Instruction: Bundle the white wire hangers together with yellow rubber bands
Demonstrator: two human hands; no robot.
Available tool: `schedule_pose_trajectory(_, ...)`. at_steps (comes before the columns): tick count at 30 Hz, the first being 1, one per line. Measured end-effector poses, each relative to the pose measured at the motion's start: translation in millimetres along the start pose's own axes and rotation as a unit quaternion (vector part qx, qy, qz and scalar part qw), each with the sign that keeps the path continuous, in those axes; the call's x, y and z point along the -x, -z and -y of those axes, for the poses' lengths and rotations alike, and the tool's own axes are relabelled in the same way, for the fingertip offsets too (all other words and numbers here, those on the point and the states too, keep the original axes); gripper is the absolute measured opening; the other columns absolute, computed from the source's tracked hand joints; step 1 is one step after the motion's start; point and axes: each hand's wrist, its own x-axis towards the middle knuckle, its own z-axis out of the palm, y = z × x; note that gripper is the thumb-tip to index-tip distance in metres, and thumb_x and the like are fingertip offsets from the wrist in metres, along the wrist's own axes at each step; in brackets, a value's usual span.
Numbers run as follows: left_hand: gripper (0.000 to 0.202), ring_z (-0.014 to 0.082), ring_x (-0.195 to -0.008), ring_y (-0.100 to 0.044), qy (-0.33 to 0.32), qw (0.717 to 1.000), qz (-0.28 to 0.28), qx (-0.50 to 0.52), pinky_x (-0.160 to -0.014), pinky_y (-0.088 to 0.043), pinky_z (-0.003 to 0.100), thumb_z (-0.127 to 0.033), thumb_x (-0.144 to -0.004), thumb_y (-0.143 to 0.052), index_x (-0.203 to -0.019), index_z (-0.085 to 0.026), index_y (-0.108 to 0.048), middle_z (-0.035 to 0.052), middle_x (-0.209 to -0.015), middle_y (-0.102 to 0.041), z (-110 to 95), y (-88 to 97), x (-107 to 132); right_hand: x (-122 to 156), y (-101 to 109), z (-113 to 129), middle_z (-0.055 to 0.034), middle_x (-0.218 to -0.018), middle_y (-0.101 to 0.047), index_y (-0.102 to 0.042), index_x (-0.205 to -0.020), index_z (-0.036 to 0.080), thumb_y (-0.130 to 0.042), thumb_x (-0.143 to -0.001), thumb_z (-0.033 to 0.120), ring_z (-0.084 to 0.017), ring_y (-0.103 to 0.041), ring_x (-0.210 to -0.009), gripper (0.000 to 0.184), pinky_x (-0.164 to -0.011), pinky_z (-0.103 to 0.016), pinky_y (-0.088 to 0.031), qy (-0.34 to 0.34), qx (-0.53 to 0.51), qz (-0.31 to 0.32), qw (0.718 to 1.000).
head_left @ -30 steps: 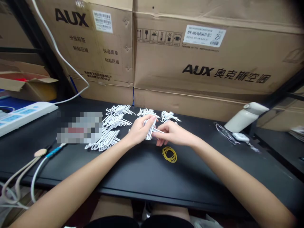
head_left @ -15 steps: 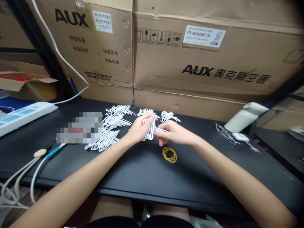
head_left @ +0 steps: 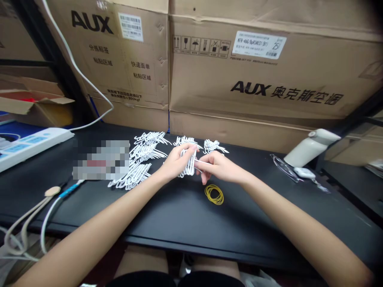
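A bundle of white wire hooks [head_left: 189, 167] is in my left hand [head_left: 178, 160], the thumb pressed over it and bent ends hanging below. Close on its right, my right hand [head_left: 220, 164] pinches the straight, thin end of a white hook [head_left: 204, 161] that reaches toward the bundle. Whether this hook is part of the bundle is hard to tell. Just below my right hand lies a loose coil of yellow rubber bands [head_left: 214, 195]. Piles of the same white hooks rest on the black table left of and behind my hands, among them a near-left pile [head_left: 131, 177] and a far-right pile [head_left: 214, 146].
Large cardboard boxes [head_left: 203, 87] wall off the back of the table. At the right stand a tilted white bottle [head_left: 311, 148], glasses [head_left: 284, 169] and a small white case [head_left: 304, 173]. A power strip [head_left: 36, 145], cables and a blurred-out item [head_left: 101, 161] lie on the left.
My right hand's fingers have shifted slightly around the thin hook end. The left hand keeps its hold on the bundle, and the piles stay put.
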Motion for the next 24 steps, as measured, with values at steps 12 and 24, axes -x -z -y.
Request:
schedule_pose_trajectory(12,0.031,0.0141,-0.059,-0.055,-0.014,0.999,-0.007,-0.029,-0.055,-0.044,0.025,-0.044,-0.084,-0.050,-0.087,-0.015,-0.062,0.0016,-0.068,-0.061,-2.3,0.7,1.7,0.1,0.9,0.6,-0.0038,-0.055,-0.066,-0.060,-0.066,0.015,-0.046,-0.085,0.058,-0.013,-0.063,-0.052,0.050,-0.057,-0.025,-0.051,-0.010,0.005,0.000,1.000)
schedule_pose_trajectory(24,0.030,0.0196,-0.086,-0.059,-0.052,0.996,-0.034,-0.067,-0.083,-0.044,0.031,-0.042,-0.085,-0.050,-0.085,-0.016,-0.065,0.0053,-0.088,-0.066,-3.3,0.6,1.3,7.7,16.6,7.0,-0.0032,-0.063,-0.066,-0.053,-0.062,0.017,-0.056,-0.082,0.047,-0.017,-0.068,-0.064,0.037,-0.059,-0.026,-0.054,0.017,0.021,-0.019,0.999)
